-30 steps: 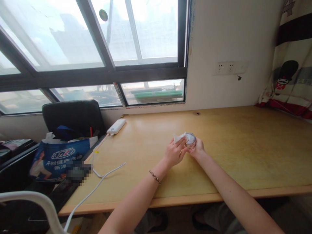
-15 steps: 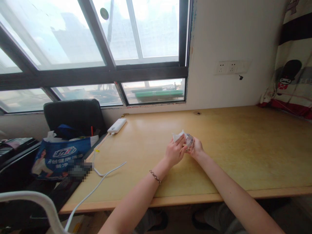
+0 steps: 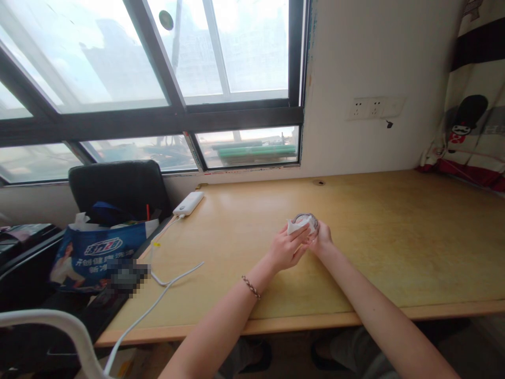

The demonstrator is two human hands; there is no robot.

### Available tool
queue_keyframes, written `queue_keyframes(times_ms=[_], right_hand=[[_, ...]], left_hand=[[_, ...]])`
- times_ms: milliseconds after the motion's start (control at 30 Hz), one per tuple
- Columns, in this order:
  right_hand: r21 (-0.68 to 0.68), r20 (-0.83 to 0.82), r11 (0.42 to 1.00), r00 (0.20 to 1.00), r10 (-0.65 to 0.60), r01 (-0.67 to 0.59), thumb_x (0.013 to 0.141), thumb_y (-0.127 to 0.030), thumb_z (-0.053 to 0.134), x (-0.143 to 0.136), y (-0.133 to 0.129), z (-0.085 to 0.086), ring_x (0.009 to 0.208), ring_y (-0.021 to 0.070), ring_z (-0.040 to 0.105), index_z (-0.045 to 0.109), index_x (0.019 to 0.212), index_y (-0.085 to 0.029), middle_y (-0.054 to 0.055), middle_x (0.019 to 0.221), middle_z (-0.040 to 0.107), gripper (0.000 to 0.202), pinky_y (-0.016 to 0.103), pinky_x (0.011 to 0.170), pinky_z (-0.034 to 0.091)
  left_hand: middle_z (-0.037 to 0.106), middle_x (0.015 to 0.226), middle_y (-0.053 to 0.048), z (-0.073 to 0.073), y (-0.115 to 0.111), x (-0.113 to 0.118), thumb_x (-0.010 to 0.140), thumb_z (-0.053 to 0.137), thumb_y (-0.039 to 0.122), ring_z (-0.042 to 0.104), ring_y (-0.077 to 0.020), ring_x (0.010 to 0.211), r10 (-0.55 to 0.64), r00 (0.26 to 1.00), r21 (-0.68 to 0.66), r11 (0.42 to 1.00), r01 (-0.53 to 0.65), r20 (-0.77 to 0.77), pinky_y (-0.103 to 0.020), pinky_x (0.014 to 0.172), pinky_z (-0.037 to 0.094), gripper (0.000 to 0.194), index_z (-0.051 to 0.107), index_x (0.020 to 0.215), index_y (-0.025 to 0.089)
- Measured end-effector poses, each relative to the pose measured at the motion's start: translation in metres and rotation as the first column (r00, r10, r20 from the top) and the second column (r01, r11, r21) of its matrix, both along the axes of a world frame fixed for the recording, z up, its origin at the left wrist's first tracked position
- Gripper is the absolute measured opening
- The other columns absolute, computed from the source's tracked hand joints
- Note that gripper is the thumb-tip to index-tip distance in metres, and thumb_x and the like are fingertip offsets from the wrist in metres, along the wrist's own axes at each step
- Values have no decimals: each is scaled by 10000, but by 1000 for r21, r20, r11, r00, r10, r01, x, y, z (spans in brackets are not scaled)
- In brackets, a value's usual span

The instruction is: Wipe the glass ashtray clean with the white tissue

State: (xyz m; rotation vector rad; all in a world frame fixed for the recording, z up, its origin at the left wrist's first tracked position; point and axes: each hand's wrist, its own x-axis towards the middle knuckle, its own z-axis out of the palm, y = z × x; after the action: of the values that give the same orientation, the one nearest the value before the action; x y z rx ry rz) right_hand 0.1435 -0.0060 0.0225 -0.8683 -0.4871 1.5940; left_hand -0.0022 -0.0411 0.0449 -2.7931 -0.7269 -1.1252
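My right hand (image 3: 323,238) is wrapped round the right side of a small, clear, round vessel (image 3: 311,216) that looks like a glass, its rim facing up toward me. A piece of white tissue (image 3: 294,227) is under the fingers of my left hand (image 3: 289,247), which press it onto the near side of the vessel. Both hands are close together just above the middle of the wooden table (image 3: 379,237). My fingers and the tissue hide much of the vessel, so its depth does not show.
A white power bank (image 3: 189,203) lies at the table's left edge with a white cable (image 3: 165,288). Left of the table stand a black chair (image 3: 118,181) and a blue printed bag (image 3: 98,255). Window and wall run along the back; a curtain (image 3: 473,121) hangs at right.
My left hand and the tissue have moved slightly right, onto the vessel. The vessel has tipped so its round rim now shows more fully. My right hand has shifted only a little.
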Motion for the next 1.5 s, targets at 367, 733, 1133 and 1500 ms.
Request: queue_keyframes(times_ms=[367,733,1133,1500], right_hand=[[-72,12,990,993,-121,121,763,-304,345,-3,-6,19,538,176,603,586,802,-179,27,647,656,274,331,521,483],[500,551,773,546,-631,390,764,-351,450,-7,-17,20,821,172,579,627,845,-194,44,855,654,250,255,747,421],[689,725,688,187,-663,-230,691,-412,575,-14,-29,30,1043,264,436,446,1149,-208,102,1109,515,518,409,916,320],[663,685,611,21,-728,-432,721,-251,583,-18,-31,30,1060,240,394,612,934,-270,25,1067,545,215,404,917,319]], left_hand=[[438,1262,-120,-15,11,5,846,362,349,418,-215,1153,228,952,-330,932,-152,204,-387,948,373,467,343,1275,164],[544,1149,-70,-24,12,25,845,302,461,470,-215,1084,222,752,-752,441,490,620,-404,947,339,465,529,1109,152],[568,1094,-84,-25,14,21,815,362,492,560,-189,942,483,508,-603,54,796,713,-302,739,484,443,524,1069,167],[629,894,-67,-32,37,7,809,434,433,590,-113,736,660,188,-407,195,893,727,-201,635,475,367,571,942,119]])
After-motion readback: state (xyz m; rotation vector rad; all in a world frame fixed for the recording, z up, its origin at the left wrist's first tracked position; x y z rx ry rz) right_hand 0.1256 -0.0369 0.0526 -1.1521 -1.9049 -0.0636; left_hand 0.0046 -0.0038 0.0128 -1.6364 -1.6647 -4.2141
